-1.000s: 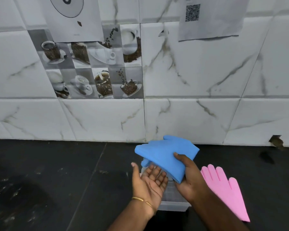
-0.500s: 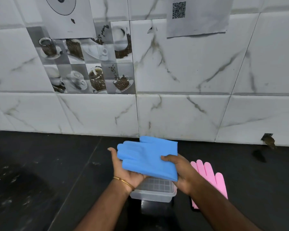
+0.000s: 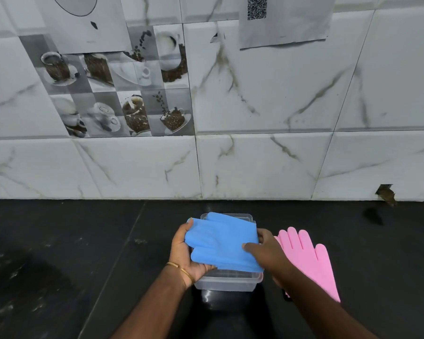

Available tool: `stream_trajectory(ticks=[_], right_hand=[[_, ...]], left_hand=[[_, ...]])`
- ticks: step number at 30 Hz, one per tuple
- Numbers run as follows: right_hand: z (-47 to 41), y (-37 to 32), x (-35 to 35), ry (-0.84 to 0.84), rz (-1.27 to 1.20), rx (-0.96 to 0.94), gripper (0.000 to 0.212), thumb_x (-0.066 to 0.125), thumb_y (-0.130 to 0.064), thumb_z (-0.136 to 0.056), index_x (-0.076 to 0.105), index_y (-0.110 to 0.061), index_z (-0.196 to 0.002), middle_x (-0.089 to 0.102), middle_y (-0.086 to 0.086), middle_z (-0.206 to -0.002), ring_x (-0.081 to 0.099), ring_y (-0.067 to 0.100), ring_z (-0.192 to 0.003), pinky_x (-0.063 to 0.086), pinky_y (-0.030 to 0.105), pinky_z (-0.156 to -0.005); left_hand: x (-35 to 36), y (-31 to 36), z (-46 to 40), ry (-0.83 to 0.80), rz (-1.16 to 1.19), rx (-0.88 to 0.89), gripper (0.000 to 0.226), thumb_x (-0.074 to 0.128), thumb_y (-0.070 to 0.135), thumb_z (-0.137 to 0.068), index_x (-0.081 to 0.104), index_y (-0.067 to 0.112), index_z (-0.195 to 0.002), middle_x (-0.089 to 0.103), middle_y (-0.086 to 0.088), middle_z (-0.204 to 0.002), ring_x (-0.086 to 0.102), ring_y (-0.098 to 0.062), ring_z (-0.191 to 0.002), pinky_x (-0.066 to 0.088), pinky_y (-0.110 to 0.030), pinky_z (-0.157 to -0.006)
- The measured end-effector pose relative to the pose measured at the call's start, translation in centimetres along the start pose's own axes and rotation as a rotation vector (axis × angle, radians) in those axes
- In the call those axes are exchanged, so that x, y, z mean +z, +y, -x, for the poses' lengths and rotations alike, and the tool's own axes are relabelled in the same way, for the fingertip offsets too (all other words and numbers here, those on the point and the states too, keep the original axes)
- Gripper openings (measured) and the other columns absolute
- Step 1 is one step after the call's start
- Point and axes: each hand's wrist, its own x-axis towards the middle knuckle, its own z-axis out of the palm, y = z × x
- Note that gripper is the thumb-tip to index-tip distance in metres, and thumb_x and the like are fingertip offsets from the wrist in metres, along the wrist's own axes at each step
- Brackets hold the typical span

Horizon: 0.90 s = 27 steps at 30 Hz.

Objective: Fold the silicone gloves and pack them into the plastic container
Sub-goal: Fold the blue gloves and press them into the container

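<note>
A folded blue silicone glove (image 3: 222, 242) lies flat over the clear plastic container (image 3: 227, 282), held between both hands. My left hand (image 3: 182, 253) grips its left edge, thumb on top by the glove's fingers. My right hand (image 3: 263, 252) pinches its right edge with the thumb pressed on top. The container stands on the black counter and is mostly hidden under the glove; its inside cannot be seen. A pink silicone glove (image 3: 309, 259) lies flat on the counter just right of the container, fingers pointing to the wall, partly covered by my right forearm.
The black stone counter (image 3: 71, 253) stretches left and right of the container. A white marble-tiled wall (image 3: 255, 155) rises behind it, with a chipped hole (image 3: 384, 193) at the lower right and paper sheets taped higher up.
The blue glove has come down from mid-air and now lies flat over the container. My left hand went from open palm beneath it to gripping its left edge.
</note>
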Motion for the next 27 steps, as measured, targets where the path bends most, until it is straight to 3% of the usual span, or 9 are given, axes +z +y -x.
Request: stream_trajectory(ticks=[4, 8, 11, 16, 20, 23, 27], right_hand=[[0.5, 1.0, 0.7, 0.101, 0.379, -0.106, 0.070, 0.065, -0.036, -0.086, 0.038, -0.016, -0.148, 0.053, 0.003, -0.138, 0.053, 0.018, -0.121, 0.041, 0.028, -0.102], [0.9, 1.9, 1.8, 0.223, 0.647, -0.198, 0.061, 0.057, -0.046, -0.087, 0.044, -0.022, -0.142, 0.048, -0.001, -0.141, 0.045, 0.019, -0.127, 0.036, 0.031, -0.106], [1.0, 1.6, 2.9, 0.189, 0.727, -0.284, 0.054, 0.055, -0.042, -0.088, 0.049, -0.026, -0.139, 0.048, -0.004, -0.141, 0.044, 0.018, -0.127, 0.035, 0.031, -0.107], [0.5, 0.8, 3.7, 0.131, 0.918, -0.312, 0.046, 0.049, -0.038, -0.088, 0.056, -0.028, -0.132, 0.054, -0.005, -0.134, 0.045, 0.020, -0.123, 0.041, 0.031, -0.102], [0.0, 0.0, 4.5, 0.094, 1.088, -0.279, 0.036, 0.050, -0.030, -0.085, 0.061, -0.020, -0.118, 0.055, 0.001, -0.123, 0.047, 0.025, -0.119, 0.042, 0.030, -0.093], [-0.5, -0.4, 5.1, 0.068, 1.157, -0.256, 0.031, 0.051, -0.024, -0.086, 0.061, -0.016, -0.114, 0.054, 0.005, -0.123, 0.046, 0.028, -0.121, 0.042, 0.033, -0.094], [-1.2, -0.3, 5.6, 0.049, 1.217, -0.242, 0.030, 0.053, -0.026, -0.086, 0.063, -0.016, -0.113, 0.055, 0.007, -0.123, 0.050, 0.029, -0.117, 0.044, 0.037, -0.094]], left_hand=[[-0.9, -0.4, -0.8, 0.012, -0.017, -0.029, 0.064, 0.071, 0.054, -0.067, 0.068, 0.014, -0.116, 0.067, -0.022, -0.118, 0.065, -0.046, -0.101, 0.051, -0.058, -0.080], [-1.5, -1.0, -1.4, 0.049, -0.030, -0.053, 0.061, 0.067, 0.058, -0.070, 0.073, 0.012, -0.109, 0.068, -0.022, -0.117, 0.067, -0.044, -0.098, 0.053, -0.057, -0.077], [-1.8, -1.4, -1.7, 0.073, -0.043, -0.064, 0.058, 0.065, 0.061, -0.068, 0.076, 0.015, -0.103, 0.071, -0.020, -0.112, 0.069, -0.042, -0.096, 0.054, -0.054, -0.079], [-2.1, -1.4, -2.4, 0.105, -0.052, -0.102, 0.058, 0.056, 0.056, -0.077, 0.070, 0.015, -0.115, 0.067, -0.020, -0.120, 0.060, -0.043, -0.115, 0.045, -0.059, -0.093], [-2.2, -1.6, -3.2, 0.202, -0.019, -0.109, 0.049, 0.048, 0.051, -0.084, 0.069, 0.014, -0.109, 0.074, -0.018, -0.105, 0.071, -0.037, -0.094, 0.057, -0.050, -0.073], [-2.4, -1.7, -4.1, 0.233, -0.047, -0.144, 0.048, 0.047, 0.045, -0.087, 0.065, 0.013, -0.120, 0.072, -0.019, -0.110, 0.064, -0.038, -0.107, 0.054, -0.057, -0.083], [-1.8, -1.4, -4.4, 0.275, -0.102, -0.211, 0.050, 0.047, 0.040, -0.089, 0.060, 0.012, -0.128, 0.072, -0.018, -0.111, 0.070, -0.034, -0.081, 0.057, -0.053, -0.081]])
